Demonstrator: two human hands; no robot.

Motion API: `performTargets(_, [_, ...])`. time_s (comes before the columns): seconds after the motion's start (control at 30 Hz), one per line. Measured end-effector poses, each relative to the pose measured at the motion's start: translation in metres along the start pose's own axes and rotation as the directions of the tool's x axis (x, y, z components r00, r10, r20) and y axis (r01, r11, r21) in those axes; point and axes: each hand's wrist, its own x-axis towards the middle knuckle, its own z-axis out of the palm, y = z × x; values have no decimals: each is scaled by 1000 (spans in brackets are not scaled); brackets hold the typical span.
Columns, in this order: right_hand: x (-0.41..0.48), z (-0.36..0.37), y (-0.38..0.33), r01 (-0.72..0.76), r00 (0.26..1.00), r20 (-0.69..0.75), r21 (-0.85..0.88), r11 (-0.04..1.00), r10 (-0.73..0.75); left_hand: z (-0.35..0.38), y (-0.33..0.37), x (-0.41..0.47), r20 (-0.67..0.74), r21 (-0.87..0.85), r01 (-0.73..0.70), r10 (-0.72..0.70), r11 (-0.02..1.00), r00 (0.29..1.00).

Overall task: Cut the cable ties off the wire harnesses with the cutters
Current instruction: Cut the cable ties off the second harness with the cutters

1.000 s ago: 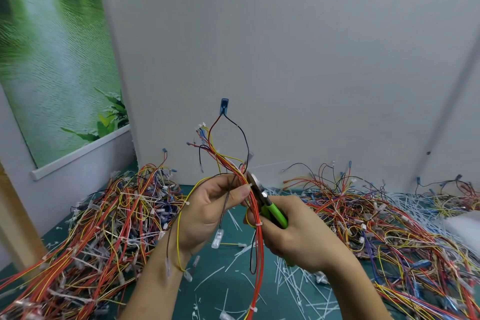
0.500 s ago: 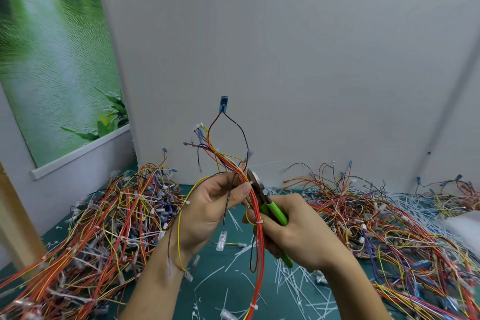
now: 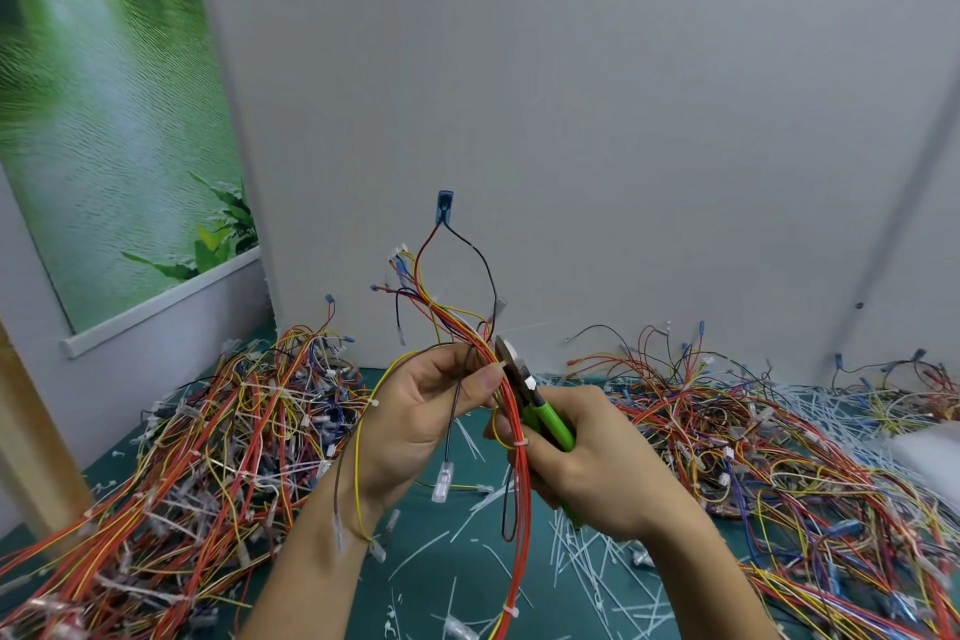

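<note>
While the harness [image 3: 511, 411] is held up above the middle of the surface [image 3: 431, 582], its red, yellow and black wires fan upward to a blue connector [image 3: 445, 203] and trail down toward the near edge. A white tie [image 3: 518, 442] circles the bundle right against the right hand's fingers, and a lower tie [image 3: 511, 611] sits close to the near edge.

The left hand [image 3: 426, 411] pinches the bundle between thumb and fingers, its grip closed on the wires. The right hand [image 3: 597, 463] is wrapped round the green handles of the cutters [image 3: 545, 418], its grip closed on them. The metal head points up and left and touches the bundle just beside the left thumb tip. Whether the blades are apart I cannot tell.

Cut ties [image 3: 582, 551] lie scattered on the green surface below the hands. A left pile [image 3: 208, 457] of tangled harnesses fills the left edge, and a right pile [image 3: 753, 431] spreads along the right edge. A pale wall [image 3: 571, 120] rises at the far edge, with a green poster [image 3: 104, 120] at the far left corner.
</note>
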Motion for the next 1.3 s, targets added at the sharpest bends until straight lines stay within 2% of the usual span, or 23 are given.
performTargets(0.23, [2, 1, 1, 2, 1000, 11, -43, 999, -1, 2, -2, 1, -42, 22, 27, -26, 999, 999])
performTargets(0.47, [-2, -5, 1, -68, 997, 30, -16, 998, 69, 4, -2, 0, -19, 12, 19, -19, 1000, 1000])
performTargets(0.77, [0, -2, 1, -6, 1000, 26, -33, 999, 7, 4, -3, 0, -32, 17, 25, -24, 1000, 999])
performTargets(0.9, [-1, -3, 1, -56, 998, 17, 5, 998, 56, 5, -2, 0, -38, 15, 15, -14, 1000, 999])
performTargets(1.1, [0, -3, 4, -48, 999, 12, 18, 999, 48, 6, -3, 0, -42, 8, -4, 4, 1000, 999])
performTargets(1.3, [1, -2, 4, -23, 1000, 19, -47, 999, 24, 6, -4, 1, -32, 12, 41, -40, 999, 999])
